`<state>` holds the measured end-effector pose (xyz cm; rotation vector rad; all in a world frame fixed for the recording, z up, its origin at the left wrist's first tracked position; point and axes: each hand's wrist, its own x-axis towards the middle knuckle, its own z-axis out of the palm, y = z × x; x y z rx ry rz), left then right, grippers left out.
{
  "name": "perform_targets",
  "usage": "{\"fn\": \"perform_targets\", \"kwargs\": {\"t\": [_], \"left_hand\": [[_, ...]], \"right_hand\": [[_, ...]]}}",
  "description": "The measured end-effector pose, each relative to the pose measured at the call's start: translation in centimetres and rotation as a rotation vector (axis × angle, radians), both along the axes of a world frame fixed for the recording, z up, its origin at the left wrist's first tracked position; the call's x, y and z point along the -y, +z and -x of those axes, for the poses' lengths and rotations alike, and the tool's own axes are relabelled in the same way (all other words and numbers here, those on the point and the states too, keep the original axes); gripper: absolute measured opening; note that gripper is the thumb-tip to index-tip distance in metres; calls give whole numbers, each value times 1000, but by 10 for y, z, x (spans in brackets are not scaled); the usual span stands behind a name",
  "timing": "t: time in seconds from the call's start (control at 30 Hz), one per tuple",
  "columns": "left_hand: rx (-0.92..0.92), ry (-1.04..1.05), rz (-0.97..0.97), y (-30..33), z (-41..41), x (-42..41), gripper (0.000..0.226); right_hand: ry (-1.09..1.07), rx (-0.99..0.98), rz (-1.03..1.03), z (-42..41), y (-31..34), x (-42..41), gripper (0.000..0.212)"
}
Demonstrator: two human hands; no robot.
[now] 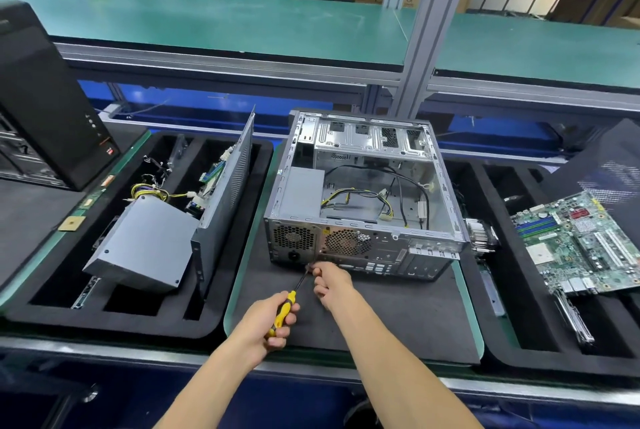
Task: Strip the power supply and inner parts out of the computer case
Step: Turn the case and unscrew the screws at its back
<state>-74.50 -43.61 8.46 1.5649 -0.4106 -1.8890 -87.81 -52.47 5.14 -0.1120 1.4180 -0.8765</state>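
An open silver computer case (446,186) lies on a dark mat, its rear panel facing me. A grey power supply (300,193) sits in its near left corner, with yellow and black cables (360,196) trailing across the bare floor. My left hand (269,319) grips a yellow-and-black screwdriver (290,300) whose tip meets the rear panel's lower edge below the power supply. My right hand (329,281) has its fingers pinched at the screwdriver's tip, against the panel.
A black foam tray (45,300) on the left holds another power supply (145,248), a side panel (227,196) and cables. On the right, a tray holds a green motherboard (585,241). A black tower (41,96) stands far left. A green-topped shelf runs behind.
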Motion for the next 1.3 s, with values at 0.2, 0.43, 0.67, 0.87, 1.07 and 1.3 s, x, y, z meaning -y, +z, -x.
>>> {"fn": "perform_targets", "kwargs": {"t": [0.2,0.43,0.67,0.87,1.07,1.3], "left_hand": [[71,-6,20,-1,-1,-5,35],[138,-23,53,-7,-8,-4,35],[906,-254,398,-24,-7,-8,20],[1393,-385,740,-31,1,-13,18],[1428,-450,752,-42,0,-4,21],[1360,-516,729,-48,-5,4,31]], "right_hand": [[163,-121,25,4,12,-2,6],[454,-385,169,20,25,-12,21],[1054,-1203,622,54,18,-38,18],[1041,-1285,687,69,-4,-64,19],[937,-1238,697,70,-13,-77,12],[900,-1183,693,69,-14,-79,15]]}}
